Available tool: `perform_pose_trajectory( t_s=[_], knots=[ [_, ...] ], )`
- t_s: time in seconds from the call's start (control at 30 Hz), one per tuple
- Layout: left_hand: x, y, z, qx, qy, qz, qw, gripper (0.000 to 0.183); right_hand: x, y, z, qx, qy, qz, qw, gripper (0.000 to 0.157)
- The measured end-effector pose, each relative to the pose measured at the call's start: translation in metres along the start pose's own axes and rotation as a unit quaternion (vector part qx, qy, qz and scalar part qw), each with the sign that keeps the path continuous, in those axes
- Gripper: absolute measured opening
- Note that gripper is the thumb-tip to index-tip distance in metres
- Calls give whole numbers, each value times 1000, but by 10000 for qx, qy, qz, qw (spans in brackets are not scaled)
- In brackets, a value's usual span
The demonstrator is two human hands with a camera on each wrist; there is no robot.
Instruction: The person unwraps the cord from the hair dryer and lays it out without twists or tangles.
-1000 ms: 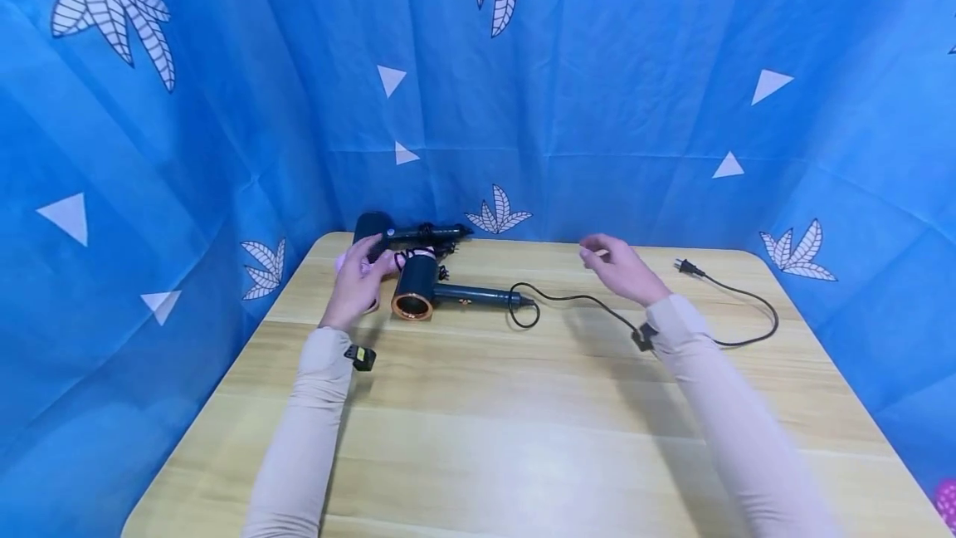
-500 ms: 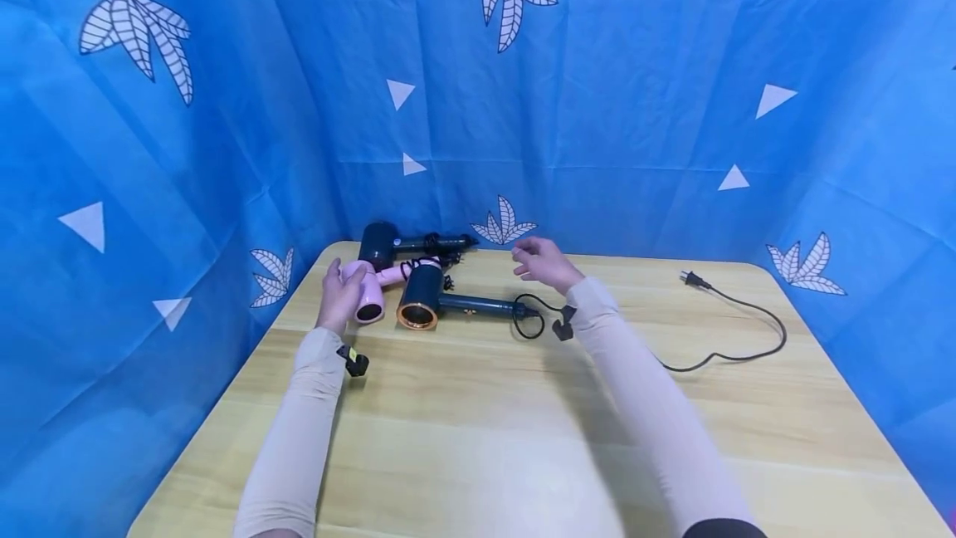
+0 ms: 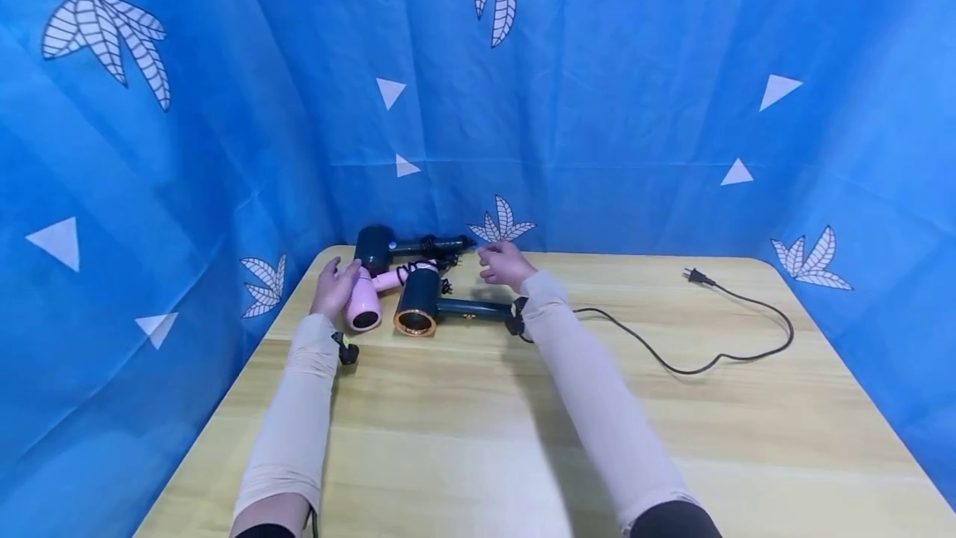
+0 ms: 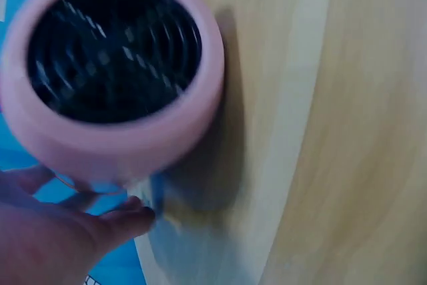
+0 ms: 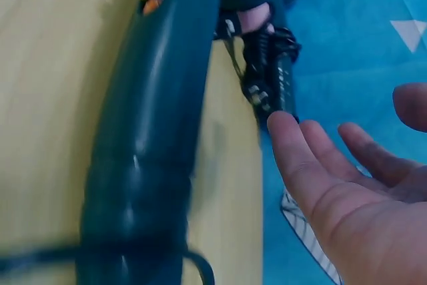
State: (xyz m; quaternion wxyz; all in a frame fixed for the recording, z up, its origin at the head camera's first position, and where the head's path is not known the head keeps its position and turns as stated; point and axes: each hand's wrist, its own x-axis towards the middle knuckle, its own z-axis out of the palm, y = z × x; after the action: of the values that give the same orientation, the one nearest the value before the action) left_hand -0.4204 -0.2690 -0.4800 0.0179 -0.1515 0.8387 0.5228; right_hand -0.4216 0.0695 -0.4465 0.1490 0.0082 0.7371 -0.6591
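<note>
A pink hair dryer (image 3: 363, 301) lies at the table's far left, its round grille facing the near side. My left hand (image 3: 334, 289) is at its left side, with relaxed fingers and thumb against or just beside the pink body. Right of it lies a dark teal hair dryer (image 3: 420, 293) with a copper rim, handle pointing right. Behind both, a second dark hair dryer (image 3: 373, 249) has its cord wrapped round the handle. My right hand (image 3: 505, 266) hovers near that handle's tip, beyond the teal dryer's handle (image 5: 153, 111). Its fingers are extended and hold nothing in the right wrist view.
A black power cord (image 3: 672, 368) trails from the front teal dryer across the right side to a two-pin plug (image 3: 698, 276). The wooden table (image 3: 448, 455) ends at a blue patterned curtain (image 3: 635, 106) behind and at both sides.
My right hand has moved left from over the cord toward the dark dryers' handles. My left hand has shifted left from above the pink dryer to its left side, uncovering it.
</note>
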Motion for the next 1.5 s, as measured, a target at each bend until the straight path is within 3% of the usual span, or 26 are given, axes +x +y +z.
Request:
perform_pose_trajectory(
  t_s=[0.27, 0.5, 0.63, 0.9, 1.0, 1.13, 1.3, 1.5],
  knots=[
    [21, 0, 1, 369, -142, -2, 9992, 91, 7, 7, 17, -46, -136, 100, 9998, 46],
    [33, -2, 8, 552, -409, -8, 9976, 96, 11, 14, 19, 118, -117, 141, 9998, 47],
    [34, -6, 6, 779, -549, 171, 9953, 89, 18, 18, 26, 259, -285, 150, 9991, 47],
    [33, -3, 12, 907, -954, 319, 9908, 84, 31, 26, 29, -236, -148, 256, 9993, 55],
    [35, 2, 16, 1007, -1060, 431, 9883, 87, 34, 25, 29, 71, -158, 291, 9994, 57],
    [30, 5, 17, 1060, -890, 467, 9893, 98, 35, 21, 35, 361, -108, 388, 9985, 58],
    [13, 4, 9, 613, -635, -103, 9960, 102, 31, 15, 42, 773, -294, 598, 9948, 57],
    [-12, 0, -5, 781, -823, -196, 9933, 94, 28, 12, 53, 1063, -653, 684, 9898, 54]
  ],
)
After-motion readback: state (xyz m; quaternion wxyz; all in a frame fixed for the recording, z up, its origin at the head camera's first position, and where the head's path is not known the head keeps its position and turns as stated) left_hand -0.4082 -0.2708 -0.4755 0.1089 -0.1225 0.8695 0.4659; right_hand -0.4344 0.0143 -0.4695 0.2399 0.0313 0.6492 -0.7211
